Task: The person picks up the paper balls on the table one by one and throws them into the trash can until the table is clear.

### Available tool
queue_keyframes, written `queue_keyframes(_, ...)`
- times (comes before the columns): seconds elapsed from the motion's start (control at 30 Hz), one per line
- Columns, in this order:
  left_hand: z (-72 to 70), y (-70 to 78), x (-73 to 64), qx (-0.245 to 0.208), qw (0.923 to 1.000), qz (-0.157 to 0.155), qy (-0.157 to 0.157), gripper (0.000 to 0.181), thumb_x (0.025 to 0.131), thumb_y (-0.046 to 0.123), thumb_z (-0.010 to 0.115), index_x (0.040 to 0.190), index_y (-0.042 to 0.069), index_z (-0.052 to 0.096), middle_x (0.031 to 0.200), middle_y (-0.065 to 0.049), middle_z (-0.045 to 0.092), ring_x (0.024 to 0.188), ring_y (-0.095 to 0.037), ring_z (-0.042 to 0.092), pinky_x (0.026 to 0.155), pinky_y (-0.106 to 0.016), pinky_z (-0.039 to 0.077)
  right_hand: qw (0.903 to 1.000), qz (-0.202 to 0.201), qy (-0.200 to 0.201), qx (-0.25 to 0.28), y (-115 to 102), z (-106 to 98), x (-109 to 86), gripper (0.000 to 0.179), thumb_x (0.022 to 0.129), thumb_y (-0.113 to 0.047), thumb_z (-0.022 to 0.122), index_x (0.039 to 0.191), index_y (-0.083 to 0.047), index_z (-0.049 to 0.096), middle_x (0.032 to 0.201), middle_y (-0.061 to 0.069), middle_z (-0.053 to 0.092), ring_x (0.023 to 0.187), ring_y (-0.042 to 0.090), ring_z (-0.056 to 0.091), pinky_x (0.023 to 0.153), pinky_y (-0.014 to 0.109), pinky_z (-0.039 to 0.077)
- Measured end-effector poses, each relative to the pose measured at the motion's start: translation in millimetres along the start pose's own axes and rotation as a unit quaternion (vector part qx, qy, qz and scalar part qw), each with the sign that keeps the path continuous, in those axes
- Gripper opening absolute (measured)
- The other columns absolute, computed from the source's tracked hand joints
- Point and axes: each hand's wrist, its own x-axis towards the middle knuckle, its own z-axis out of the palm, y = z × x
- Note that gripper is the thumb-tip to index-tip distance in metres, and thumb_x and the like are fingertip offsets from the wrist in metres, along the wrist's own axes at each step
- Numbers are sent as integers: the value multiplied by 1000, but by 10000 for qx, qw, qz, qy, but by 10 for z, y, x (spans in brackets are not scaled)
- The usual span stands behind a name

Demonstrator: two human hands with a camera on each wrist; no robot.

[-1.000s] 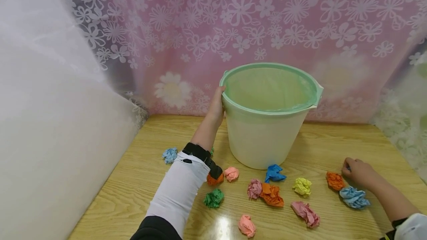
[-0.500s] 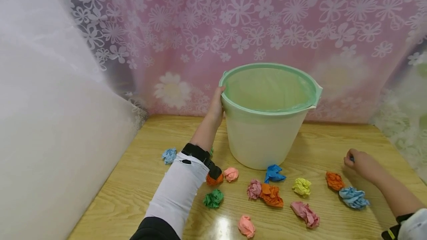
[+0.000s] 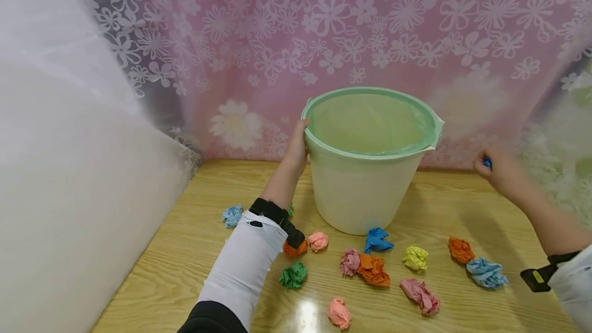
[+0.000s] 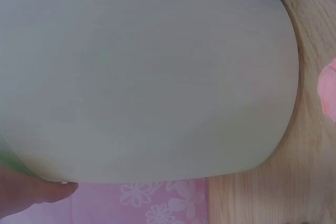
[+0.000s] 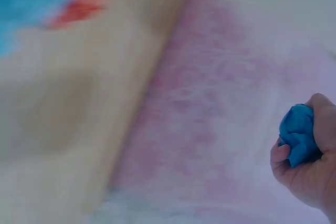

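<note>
A white bucket [image 3: 363,194] with a pale green rim and a green liner inside stands upright at the back of the table. My left hand [image 3: 296,148] grips its left side just under the rim; in the left wrist view part of that hand [image 4: 37,192] shows at the bucket's edge. Raised above the table to the right of the bucket, my right hand [image 3: 501,171] holds a crumpled blue paper ball [image 5: 298,135] in its curled fingers. Below that hand, an orange paper ball [image 3: 460,250] and a light blue one [image 3: 486,273] lie side by side.
More crumpled paper balls lie in front of the bucket, among them a blue one [image 3: 377,240] at its base, a yellow one [image 3: 415,259] and a green one [image 3: 293,275]. A light blue ball [image 3: 232,216] is left of my forearm. A pink flowered curtain [image 3: 351,30] hangs behind the wooden table [image 3: 171,251].
My right hand has risen from the table beside the orange ball, carrying the blue paper ball up and away toward the back. The left hand keeps its grip on the bucket.
</note>
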Motion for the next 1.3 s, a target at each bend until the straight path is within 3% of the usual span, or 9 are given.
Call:
queue_keyframes(0.23,7,-7,10,19,10000,50,-20,65,86,58,30,141,23,31,150,5,18,134,-16,16,110,-50,14,9955,110,938,-32,-514,-395,366,29,93,-18,35,99,9,46,81,22,44,58,28,37,52,37,30)
queue_keyframes(0.43,4,-1,8,43,9999,94,-42,64,86,57,30,140,23,32,150,5,19,134,-13,16,110,-50,14,9917,-20,1269,216,-950,-599,588,37,93,-24,34,108,8,45,91,23,43,67,31,36,55,40,29)
queue_keyframes(0.63,7,9,14,-65,10000,-7,71,64,86,57,32,140,22,32,148,2,23,132,-18,20,109,-51,15,9926,-149,1168,290,-1323,-687,760,42,95,-30,34,114,6,45,100,26,45,78,35,40,60,45,33)
queue_keyframes(0.77,9,4,8,-74,10000,-6,58,64,86,56,31,140,22,32,148,2,23,132,-17,20,109,-51,16,9912,-463,1122,530,-1576,-637,819,39,94,-28,36,111,6,46,101,24,45,81,33,39,64,44,34)
queue_keyframes(0.93,10,4,-4,-54,10000,26,39,64,86,57,31,141,24,31,148,3,23,132,-16,19,108,-52,17,9926,-814,744,512,-1846,-544,847,36,96,-26,34,107,6,44,102,22,42,86,34,38,70,47,35)
queue_keyframes(1.17,12,4,3,-62,10000,13,54,65,86,56,31,141,22,30,149,2,20,133,-24,20,108,-52,16,9895,-1224,432,637,-2026,-381,859,34,98,-23,33,105,9,44,103,24,43,91,35,37,76,49,35)
queue_keyframes(1.3,15,-3,-1,-60,10000,53,30,64,87,55,31,142,23,29,150,3,18,134,-21,17,110,-50,15,9925,-1088,17,559,-2047,-303,848,40,98,-30,35,114,6,41,115,26,36,104,39,32,82,53,34)
